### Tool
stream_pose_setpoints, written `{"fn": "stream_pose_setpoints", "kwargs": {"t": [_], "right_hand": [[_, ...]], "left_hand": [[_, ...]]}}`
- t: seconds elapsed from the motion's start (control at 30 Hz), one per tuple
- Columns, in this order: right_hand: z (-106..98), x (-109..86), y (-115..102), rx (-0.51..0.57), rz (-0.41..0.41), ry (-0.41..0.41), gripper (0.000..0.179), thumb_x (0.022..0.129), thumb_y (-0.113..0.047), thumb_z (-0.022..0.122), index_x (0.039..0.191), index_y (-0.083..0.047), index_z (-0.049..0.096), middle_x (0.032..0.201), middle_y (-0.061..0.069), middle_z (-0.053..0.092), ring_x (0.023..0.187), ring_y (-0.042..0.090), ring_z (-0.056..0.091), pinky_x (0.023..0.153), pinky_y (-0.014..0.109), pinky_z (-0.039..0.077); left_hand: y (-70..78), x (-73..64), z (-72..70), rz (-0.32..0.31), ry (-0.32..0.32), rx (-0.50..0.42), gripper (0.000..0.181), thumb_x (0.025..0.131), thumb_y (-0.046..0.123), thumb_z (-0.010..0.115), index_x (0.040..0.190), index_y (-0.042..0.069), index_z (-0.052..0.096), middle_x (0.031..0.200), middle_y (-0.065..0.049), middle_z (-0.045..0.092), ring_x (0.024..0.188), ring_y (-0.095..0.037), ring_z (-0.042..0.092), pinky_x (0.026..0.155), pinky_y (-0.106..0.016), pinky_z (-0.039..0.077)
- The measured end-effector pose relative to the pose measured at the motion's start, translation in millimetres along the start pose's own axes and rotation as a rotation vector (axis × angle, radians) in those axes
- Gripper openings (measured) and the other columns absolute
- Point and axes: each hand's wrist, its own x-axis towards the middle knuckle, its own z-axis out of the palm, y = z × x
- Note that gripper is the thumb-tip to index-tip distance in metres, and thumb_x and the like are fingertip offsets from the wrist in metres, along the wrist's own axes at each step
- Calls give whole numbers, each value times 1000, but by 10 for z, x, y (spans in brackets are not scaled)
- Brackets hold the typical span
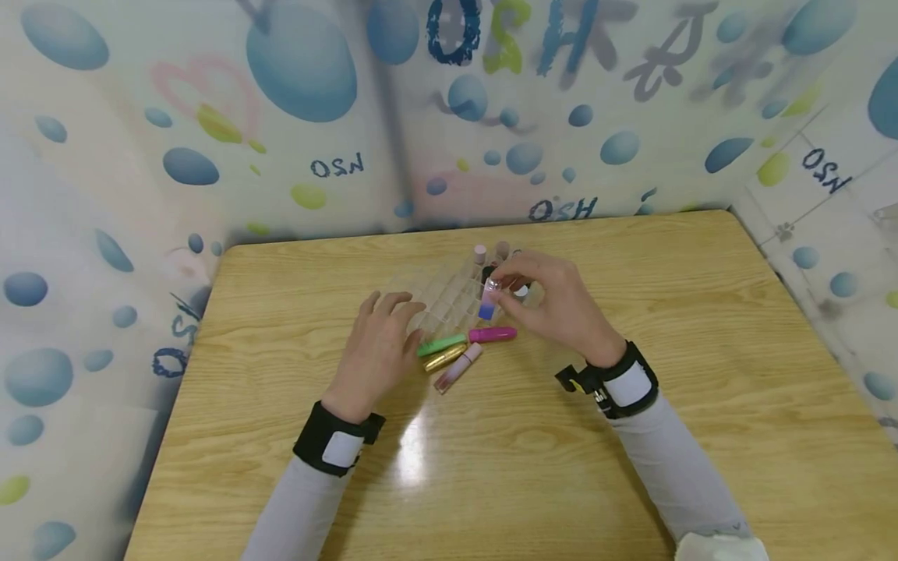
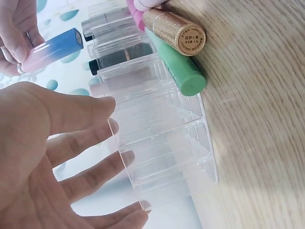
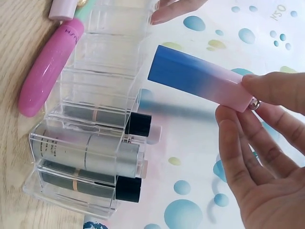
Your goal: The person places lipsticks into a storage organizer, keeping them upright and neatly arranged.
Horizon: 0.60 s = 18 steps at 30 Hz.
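Note:
My right hand [image 1: 554, 304] pinches a square-sided lipstick tube [image 3: 195, 78], blue fading to pink, by its pink end with a small metallic ball. It is held over the right part of a clear divided cosmetics organizer [image 2: 162, 143]. In the right wrist view, black-capped tubes [image 3: 128, 191] and a silvery tube [image 3: 86, 150] occupy compartments at one end. My left hand [image 1: 375, 347] has its fingers spread, with the fingertips at the organizer's rim at the left. Several compartments near it hold nothing.
In front of the organizer lie a green tube [image 1: 442, 344], a gold lipstick [image 1: 445, 358], a magenta tube [image 1: 493, 334] and a pale pink lip gloss [image 1: 458, 368]. The wooden table [image 1: 533, 475] meets a patterned wall covering [image 1: 316, 187] behind.

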Motion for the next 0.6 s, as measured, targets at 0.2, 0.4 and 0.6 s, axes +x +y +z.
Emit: {"fn": "stream_pose_setpoints", "kwargs": {"t": [0.2, 0.4, 0.6], "right_hand": [[-3, 56, 91, -3, -4, 55, 18, 86, -11, 82, 102, -5, 79, 97, 4, 75, 80, 13, 70, 71, 36, 60], [-15, 95, 147, 25, -10, 95, 23, 86, -11, 82, 107, -4, 79, 99, 7, 76, 81, 14, 70, 72, 35, 60], [-12, 103, 192, 18, -3, 117, 26, 86, -10, 82, 111, -4, 79, 102, 8, 76, 83, 16, 71, 74, 35, 60]], "left_hand": [[18, 8, 0, -5, -7, -23, 33, 90, 10, 77, 121, 0, 73, 126, -20, 69, 128, -35, 59, 117, -62, 34], [26, 12, -5, -9, -10, -15, 33, 91, 10, 76, 122, 0, 73, 128, -21, 69, 129, -34, 58, 118, -61, 33], [18, 8, -25, -22, -19, -16, 33, 91, 10, 76, 123, 0, 73, 128, -19, 69, 130, -33, 57, 118, -60, 33]]}}
